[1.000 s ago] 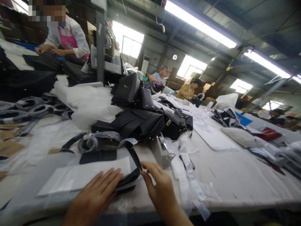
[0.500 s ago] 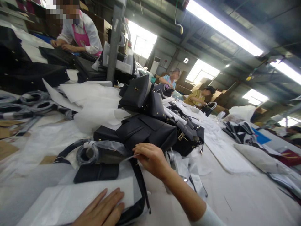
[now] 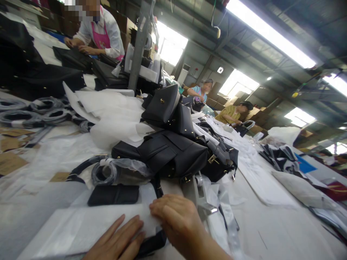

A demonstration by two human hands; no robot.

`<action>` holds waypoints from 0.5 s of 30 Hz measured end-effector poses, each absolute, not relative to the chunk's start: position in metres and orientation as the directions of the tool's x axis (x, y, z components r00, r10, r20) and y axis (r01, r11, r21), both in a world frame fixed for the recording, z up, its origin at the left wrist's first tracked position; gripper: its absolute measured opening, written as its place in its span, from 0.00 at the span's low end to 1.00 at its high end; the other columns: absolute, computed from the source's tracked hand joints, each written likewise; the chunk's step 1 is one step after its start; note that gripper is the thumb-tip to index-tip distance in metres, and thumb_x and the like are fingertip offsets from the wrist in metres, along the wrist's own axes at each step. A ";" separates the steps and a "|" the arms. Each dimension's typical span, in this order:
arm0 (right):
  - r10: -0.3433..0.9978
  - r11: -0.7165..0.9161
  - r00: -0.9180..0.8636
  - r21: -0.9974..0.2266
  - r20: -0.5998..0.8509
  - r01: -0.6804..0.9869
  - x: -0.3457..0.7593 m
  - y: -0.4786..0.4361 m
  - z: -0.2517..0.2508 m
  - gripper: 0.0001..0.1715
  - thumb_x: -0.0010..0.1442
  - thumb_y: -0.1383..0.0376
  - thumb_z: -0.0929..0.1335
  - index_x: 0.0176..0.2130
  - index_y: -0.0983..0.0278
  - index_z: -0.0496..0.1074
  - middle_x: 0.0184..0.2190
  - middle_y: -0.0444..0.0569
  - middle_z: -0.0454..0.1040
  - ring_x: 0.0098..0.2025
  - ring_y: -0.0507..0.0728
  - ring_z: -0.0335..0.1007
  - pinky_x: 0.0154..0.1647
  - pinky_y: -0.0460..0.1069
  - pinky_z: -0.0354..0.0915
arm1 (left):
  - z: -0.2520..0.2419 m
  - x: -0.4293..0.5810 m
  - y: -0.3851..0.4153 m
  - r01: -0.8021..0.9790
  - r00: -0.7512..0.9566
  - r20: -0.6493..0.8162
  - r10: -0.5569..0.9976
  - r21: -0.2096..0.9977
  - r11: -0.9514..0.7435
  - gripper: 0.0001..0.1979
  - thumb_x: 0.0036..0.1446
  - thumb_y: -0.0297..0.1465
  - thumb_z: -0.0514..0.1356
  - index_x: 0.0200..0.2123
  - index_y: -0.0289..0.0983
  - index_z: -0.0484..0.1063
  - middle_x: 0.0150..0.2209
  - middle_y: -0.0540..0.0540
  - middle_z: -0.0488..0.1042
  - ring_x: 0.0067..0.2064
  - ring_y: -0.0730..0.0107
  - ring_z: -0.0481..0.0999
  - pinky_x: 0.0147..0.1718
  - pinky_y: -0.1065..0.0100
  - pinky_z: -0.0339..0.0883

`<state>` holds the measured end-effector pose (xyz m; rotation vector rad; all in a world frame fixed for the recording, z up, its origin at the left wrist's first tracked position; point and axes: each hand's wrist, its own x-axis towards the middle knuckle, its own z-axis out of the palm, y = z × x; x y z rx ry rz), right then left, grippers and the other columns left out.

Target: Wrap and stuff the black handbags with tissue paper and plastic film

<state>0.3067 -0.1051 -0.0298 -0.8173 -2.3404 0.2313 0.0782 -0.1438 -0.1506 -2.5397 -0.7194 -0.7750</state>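
Observation:
My left hand [image 3: 119,238] lies flat with fingers spread on a folded white foam sheet [image 3: 78,224]. At the sheet's right end, my right hand [image 3: 176,218] has its fingers pressed together on the sheet's edge. Below the sheet, part of a black strap or item [image 3: 154,243] shows between the hands. Just behind the sheet rests a small black leather piece [image 3: 114,195], with a plastic-wrapped coiled strap [image 3: 103,173] beyond it. Farther back a black bag [image 3: 173,151] lies on its side.
More black bags [image 3: 161,104] are piled up behind, next to white foam sheets [image 3: 111,112]. Wrapped coils [image 3: 21,117] lie at the left. Clear plastic-wrapped parts [image 3: 214,198] are right of my right hand. A person in a pink apron [image 3: 101,36] and two others work farther off.
My right hand has moved down and toward me, from beside the black bag to the foam sheet's right end. The sheet now extends farther right, over part of the black strap.

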 end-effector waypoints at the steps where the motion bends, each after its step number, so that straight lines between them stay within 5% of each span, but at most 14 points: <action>1: 0.600 0.797 -0.605 -0.326 0.524 0.508 0.305 -0.113 -0.035 0.12 0.68 0.74 0.63 0.43 0.63 0.74 0.37 0.50 0.84 0.40 0.56 0.83 0.46 0.50 0.76 | -0.150 0.078 -0.145 0.586 0.702 0.608 0.371 -0.198 -0.786 0.17 0.68 0.30 0.53 0.55 0.43 0.76 0.53 0.47 0.80 0.58 0.63 0.75 0.73 0.51 0.32; 4: 0.561 0.816 -0.607 -0.254 0.563 0.519 0.301 -0.132 -0.055 0.13 0.70 0.73 0.61 0.44 0.63 0.73 0.37 0.49 0.85 0.40 0.56 0.83 0.47 0.50 0.76 | -0.154 0.077 -0.149 0.615 0.667 0.624 0.407 -0.154 -0.773 0.17 0.67 0.27 0.51 0.54 0.40 0.75 0.51 0.48 0.81 0.55 0.66 0.77 0.73 0.55 0.38; 10: 0.529 0.801 -0.564 -0.155 0.634 0.578 0.298 -0.154 -0.080 0.14 0.71 0.72 0.60 0.44 0.65 0.74 0.41 0.50 0.85 0.44 0.57 0.83 0.50 0.52 0.77 | -0.159 0.078 -0.159 0.720 0.525 0.640 0.562 0.018 -0.693 0.20 0.74 0.38 0.46 0.57 0.38 0.72 0.58 0.45 0.76 0.61 0.66 0.74 0.62 0.70 0.65; 15: 0.562 0.776 -0.522 -0.192 0.641 0.600 0.298 -0.169 -0.075 0.14 0.72 0.71 0.61 0.46 0.65 0.75 0.43 0.52 0.84 0.48 0.58 0.82 0.53 0.54 0.76 | -0.154 0.081 -0.156 0.618 0.619 0.604 0.502 0.020 -0.786 0.25 0.71 0.24 0.48 0.69 0.39 0.59 0.67 0.45 0.67 0.68 0.62 0.64 0.68 0.58 0.56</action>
